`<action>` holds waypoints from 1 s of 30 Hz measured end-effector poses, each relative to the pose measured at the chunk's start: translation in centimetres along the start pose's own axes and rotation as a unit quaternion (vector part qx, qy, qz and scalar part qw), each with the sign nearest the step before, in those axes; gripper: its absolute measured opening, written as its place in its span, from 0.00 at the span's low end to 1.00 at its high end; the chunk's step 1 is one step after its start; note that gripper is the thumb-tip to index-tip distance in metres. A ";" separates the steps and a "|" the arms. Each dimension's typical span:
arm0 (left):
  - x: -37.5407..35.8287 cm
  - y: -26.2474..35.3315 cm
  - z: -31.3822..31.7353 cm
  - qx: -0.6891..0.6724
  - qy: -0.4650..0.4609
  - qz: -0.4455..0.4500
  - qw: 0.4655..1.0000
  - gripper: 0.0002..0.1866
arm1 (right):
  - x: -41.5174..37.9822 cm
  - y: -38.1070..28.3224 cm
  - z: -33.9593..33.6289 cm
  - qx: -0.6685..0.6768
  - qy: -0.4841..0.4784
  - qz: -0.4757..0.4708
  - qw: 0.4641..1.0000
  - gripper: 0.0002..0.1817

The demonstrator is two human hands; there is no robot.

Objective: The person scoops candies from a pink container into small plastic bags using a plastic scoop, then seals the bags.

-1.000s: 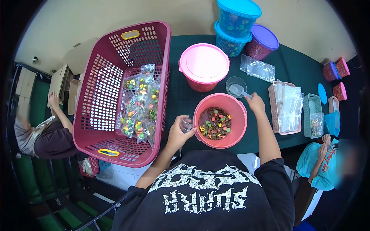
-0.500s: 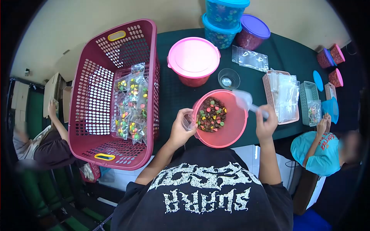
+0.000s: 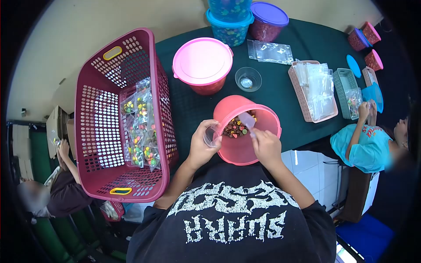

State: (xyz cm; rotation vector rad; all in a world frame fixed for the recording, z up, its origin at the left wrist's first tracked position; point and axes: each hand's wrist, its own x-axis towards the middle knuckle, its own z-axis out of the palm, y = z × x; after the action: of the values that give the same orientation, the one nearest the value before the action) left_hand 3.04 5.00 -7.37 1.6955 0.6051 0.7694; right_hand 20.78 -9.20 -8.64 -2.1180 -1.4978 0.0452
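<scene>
A pink bucket (image 3: 243, 151) tilts toward me, with small brown, green, pink and yellow pieces (image 3: 236, 129) gathered inside it. My left hand (image 3: 204, 147) holds a small clear cup (image 3: 211, 136) at the bucket's left rim. In my right hand (image 3: 267, 148) is the handle of a translucent scoop (image 3: 247, 119), whose head is inside the bucket, over the pieces. Behind the bucket stands an empty-looking clear bowl (image 3: 248, 79). To its left is a larger tub with a pink lid (image 3: 203, 61).
A maroon basket (image 3: 160, 111) on the left holds filled bags (image 3: 142, 125). Stacked blue-lidded tubs (image 3: 230, 33), a purple-lidded tub (image 3: 269, 22), flat bags (image 3: 270, 51) and a tray of bags (image 3: 313, 90) stand behind. Two people (image 3: 366, 147) (image 3: 66, 188) sit either side.
My right hand has moved left, bringing the scoop down into the bucket. The bucket has tipped further toward me. The camera view has shifted, and my left hand still holds the cup.
</scene>
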 end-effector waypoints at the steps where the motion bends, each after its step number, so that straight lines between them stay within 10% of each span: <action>1: 0.0 0.1 -0.1 -0.001 -0.004 0.000 1.000 0.22 | -0.6 -0.1 -0.1 -0.001 0.001 0.004 1.000 0.11; 15: 0.3 -0.3 -0.7 0.020 -0.061 0.012 0.998 0.23 | -1.1 -1.2 0.4 -0.025 -0.034 0.082 0.996 0.14; 28: 0.5 0.0 -0.5 0.015 -0.055 0.014 0.998 0.22 | 0.9 -1.6 1.5 0.038 0.010 -0.027 0.999 0.17; 30: 0.5 -0.1 -0.5 0.023 -0.056 0.014 0.998 0.22 | 0.8 -1.4 1.5 0.017 -0.116 -0.088 0.989 0.19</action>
State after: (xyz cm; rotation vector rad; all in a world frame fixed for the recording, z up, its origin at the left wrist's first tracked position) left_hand 2.93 5.71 -7.32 1.7808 0.5259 0.6787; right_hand 19.36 -7.53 -9.07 -1.9994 -1.7998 0.2579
